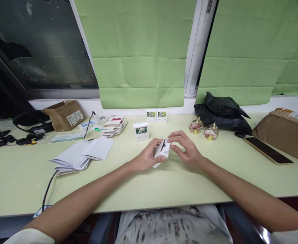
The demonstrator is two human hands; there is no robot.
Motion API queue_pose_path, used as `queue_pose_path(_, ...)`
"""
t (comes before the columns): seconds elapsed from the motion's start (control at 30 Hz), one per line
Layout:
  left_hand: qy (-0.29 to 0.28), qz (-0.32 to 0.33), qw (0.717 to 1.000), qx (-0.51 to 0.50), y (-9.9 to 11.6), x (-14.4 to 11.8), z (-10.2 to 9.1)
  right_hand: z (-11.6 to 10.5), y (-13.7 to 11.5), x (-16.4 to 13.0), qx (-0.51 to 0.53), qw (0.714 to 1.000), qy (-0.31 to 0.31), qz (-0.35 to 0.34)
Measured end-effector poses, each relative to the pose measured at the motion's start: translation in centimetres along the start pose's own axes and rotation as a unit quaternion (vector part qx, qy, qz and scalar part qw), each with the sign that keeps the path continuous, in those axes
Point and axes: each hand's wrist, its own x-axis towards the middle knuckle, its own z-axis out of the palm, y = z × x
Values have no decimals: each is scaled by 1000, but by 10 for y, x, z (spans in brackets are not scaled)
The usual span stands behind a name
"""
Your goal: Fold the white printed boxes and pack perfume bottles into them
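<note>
A small white carton (162,151) with its top flap open sits between my two hands above the pale green table (164,189). My left hand (147,156) grips the carton from the left side. My right hand (186,149) pinches the carton's right edge near the open flap. Just behind them stands a closed white box with a flower picture (141,131). Two more such boxes (156,115) stand by the wall.
Flat white carton blanks (83,154) lie left, printed cards (113,124) behind them, a black cable (48,186) beside. Two small glass bottles (203,128), a black bag (221,110), a phone (267,150) and a brown parcel (283,130) are right. A cardboard box (64,114) sits far left.
</note>
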Motion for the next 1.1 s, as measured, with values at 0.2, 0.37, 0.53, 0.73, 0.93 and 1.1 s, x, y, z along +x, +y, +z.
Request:
queue_pose_path(0.2, -50, -26, 996, -67, 4, 1, -8, 1, 1, 1, 9, 1000, -3, -11)
queue_pose_path(0.37, -31, -23, 997, -72, 3, 1, -9, 3, -1, 2, 48, 999, -8, 2)
queue_pose_path(0.53, -5, 1, 1000, -18, 8, 0, -4, 3, -4, 2, 59, 998, -14, 26)
queue_pose_path(0.73, 1, 6, 1000, 28, 16, -1, -5, 2, -9, 1, 58, 997, -29, 32)
queue_pose_path(0.93, 22, 32, 998, 41, 12, -3, 0, 4, -11, 2, 48, 998, -41, 23)
queue_pose_path(1.1, 39, 24, 999, 9, 12, -5, 3, 5, -11, 3, 46, 998, -47, 25)
